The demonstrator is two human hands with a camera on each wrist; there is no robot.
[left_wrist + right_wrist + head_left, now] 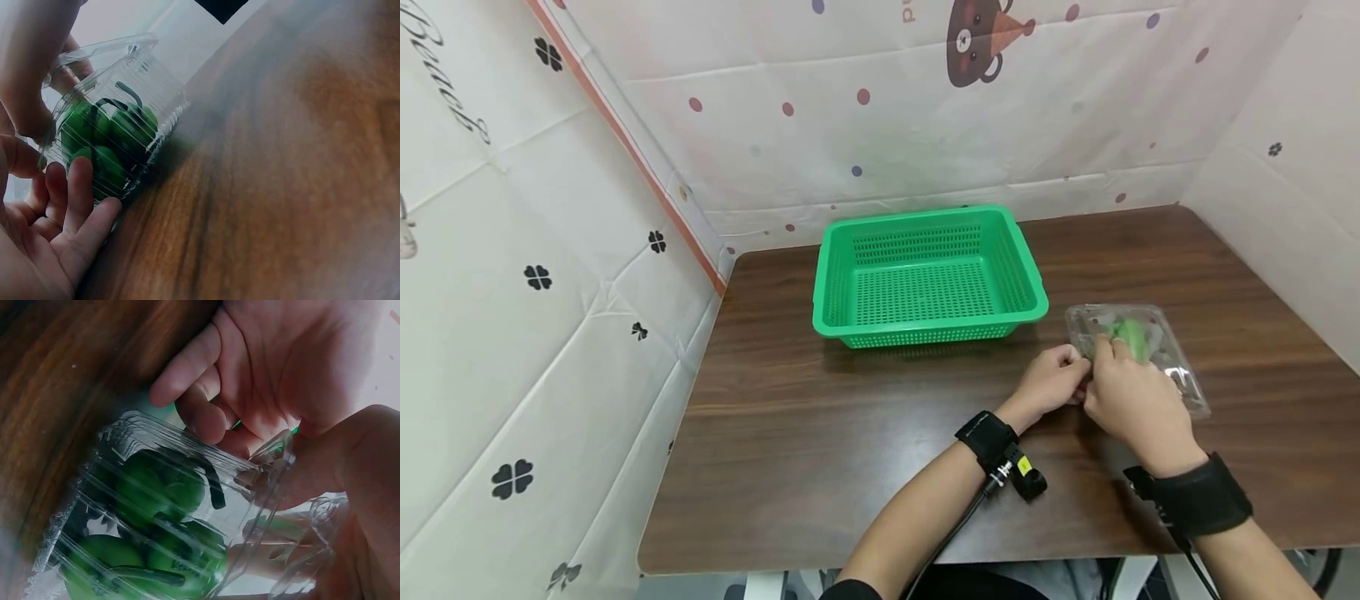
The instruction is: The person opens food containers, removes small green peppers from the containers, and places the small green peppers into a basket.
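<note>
A clear plastic clamshell box [1157,350] lies on the brown table [865,417], right of centre, with several green round pieces [1131,336] with dark stems inside. My left hand [1058,377] grips the box's near-left corner with curled fingers. Reaching over the same end, my right hand [1126,393] pinches the lid's edge. The left wrist view shows the box [125,119] beside my left fingers [75,206]. In the right wrist view the lid [275,456] stands slightly lifted between my right thumb [350,462] and my left hand [269,369].
A green slotted plastic basket [928,275] with nothing in it stands at the back middle of the table. Patterned cloth walls close in the left, back and right sides. The table's front edge runs just before my forearms.
</note>
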